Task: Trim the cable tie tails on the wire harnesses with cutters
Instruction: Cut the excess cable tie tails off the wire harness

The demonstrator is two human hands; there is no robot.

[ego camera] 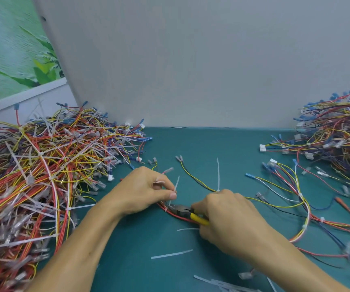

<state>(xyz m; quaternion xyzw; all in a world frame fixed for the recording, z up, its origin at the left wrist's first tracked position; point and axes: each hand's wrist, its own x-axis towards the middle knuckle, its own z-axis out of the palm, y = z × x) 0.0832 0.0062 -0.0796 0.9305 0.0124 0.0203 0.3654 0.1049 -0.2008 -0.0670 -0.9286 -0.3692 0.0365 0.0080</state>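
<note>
i see my left hand [146,190] pinching a thin translucent cable tie tail [176,184] on the red-wired harness [176,214] at mid-table, my right hand [229,218] closed round yellow-handled cutters [187,211], their dark jaws at the tie; smooth teal mat [201,144], plain grey wall [191,60].

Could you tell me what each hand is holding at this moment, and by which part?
The right hand holds the cutters by their yellow handles. The left hand pinches a white cable tie tail near its base, beside the cutter head.
</note>
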